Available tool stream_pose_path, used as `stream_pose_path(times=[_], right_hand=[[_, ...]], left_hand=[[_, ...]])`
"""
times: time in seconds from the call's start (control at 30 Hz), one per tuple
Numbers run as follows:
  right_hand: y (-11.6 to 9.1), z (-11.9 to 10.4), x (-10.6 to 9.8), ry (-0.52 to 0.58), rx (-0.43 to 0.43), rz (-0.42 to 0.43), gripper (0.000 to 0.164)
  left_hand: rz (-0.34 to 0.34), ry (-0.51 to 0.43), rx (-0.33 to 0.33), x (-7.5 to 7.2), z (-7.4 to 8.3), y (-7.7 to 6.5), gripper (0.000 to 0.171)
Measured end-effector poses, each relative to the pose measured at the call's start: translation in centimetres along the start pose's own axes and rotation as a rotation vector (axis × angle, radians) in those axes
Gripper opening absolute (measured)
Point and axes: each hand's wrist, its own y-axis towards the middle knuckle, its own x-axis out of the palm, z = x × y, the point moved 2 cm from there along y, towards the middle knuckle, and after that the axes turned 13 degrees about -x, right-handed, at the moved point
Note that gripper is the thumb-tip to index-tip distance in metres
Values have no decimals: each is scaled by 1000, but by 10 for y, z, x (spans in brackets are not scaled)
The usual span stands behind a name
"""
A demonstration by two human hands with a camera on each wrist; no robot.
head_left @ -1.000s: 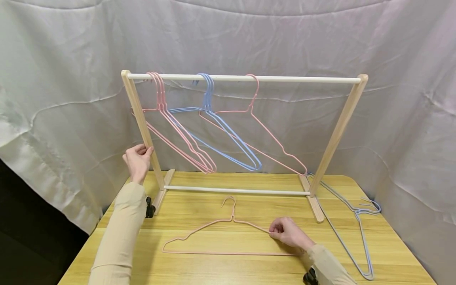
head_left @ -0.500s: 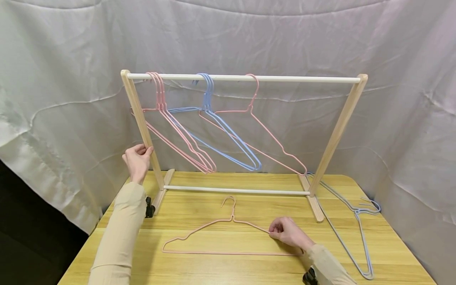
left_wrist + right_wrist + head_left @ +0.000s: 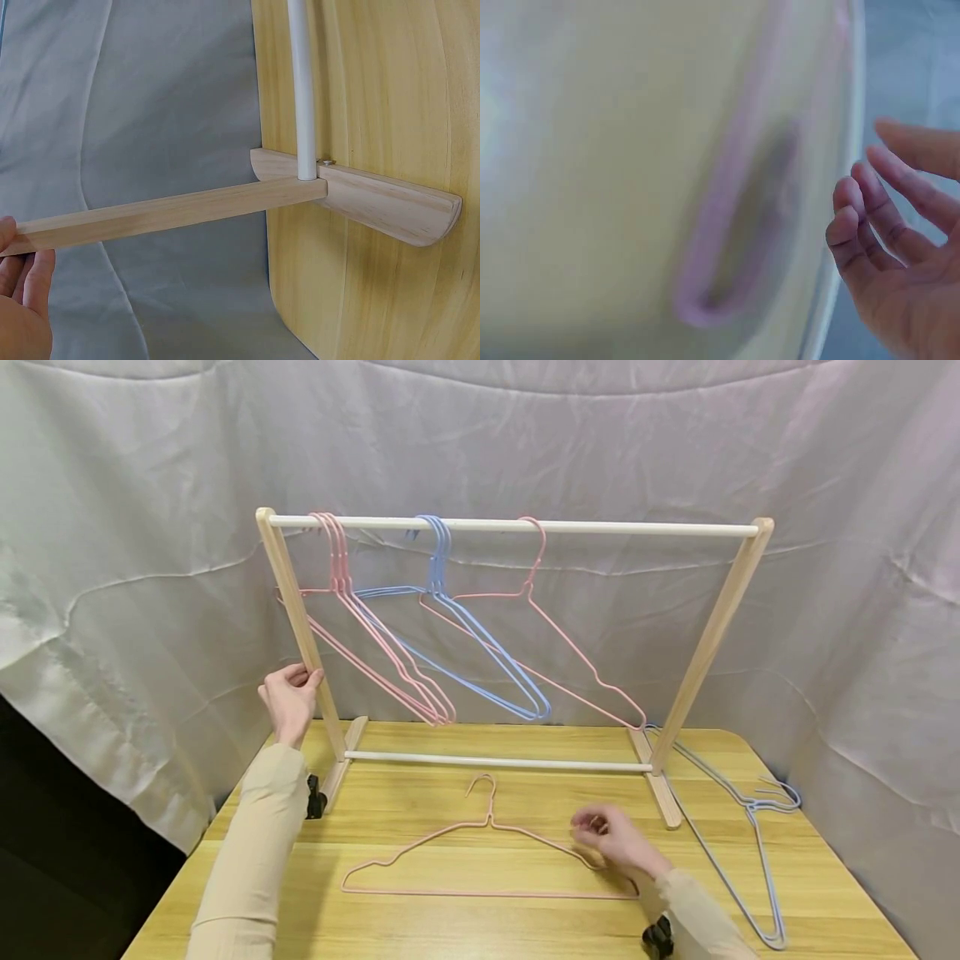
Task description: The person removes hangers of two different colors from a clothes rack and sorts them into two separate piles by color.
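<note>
My left hand [image 3: 291,700] grips the left wooden post [image 3: 303,635] of a clothes rack, thumb on one side and fingers on the other. In the left wrist view the same post [image 3: 172,213] runs down to its foot from the fingertips. A pink hanger [image 3: 450,892] lies flat on the wooden table, hook pointing toward the rack. Over its right shoulder hovers my right hand [image 3: 618,843], fingers loosely bent with nothing between them. The right wrist view shows this hand [image 3: 900,240] apart from the blurred pink hanger [image 3: 716,202]; its right end is partly covered in the head view.
From the rack's white top bar [image 3: 637,528] hang several pink hangers [image 3: 341,560] at left, several blue hangers [image 3: 442,556] in the middle and one pink hanger [image 3: 537,560]. Blue-grey hangers [image 3: 752,807] lie at the table's right. A white lower rail [image 3: 495,762] spans the feet.
My right hand has let go of the pink hanger's right shoulder and risen slightly off it, fingers parting. The hanger stays where it lay, and my left hand keeps its grip on the post.
</note>
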Motion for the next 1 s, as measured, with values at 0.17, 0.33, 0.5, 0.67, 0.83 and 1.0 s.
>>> stream_pose_path(times=[0.17, 0.33, 0.5, 0.67, 0.83, 1.0], right_hand=[[17, -11, -48, 118, 127, 290, 30], [51, -39, -102, 408, 7, 574, 22], [87, -87, -136, 321, -130, 592, 26], [115, -124, -143, -85, -95, 438, 35], [134, -139, -133, -244, -62, 332, 33], [142, -138, -127, -286, -82, 392, 25]], left_hand=[[-3, -3, -4, 0, 1, 0, 35], [-1, 3, -9, 0, 2, -1, 35], [0, 11, -17, -1, 1, -1, 36], [3, 7, -13, -1, 1, 0, 36], [6, 10, -7, -1, 1, 0, 36], [0, 16, -8, -1, 1, 0, 36]])
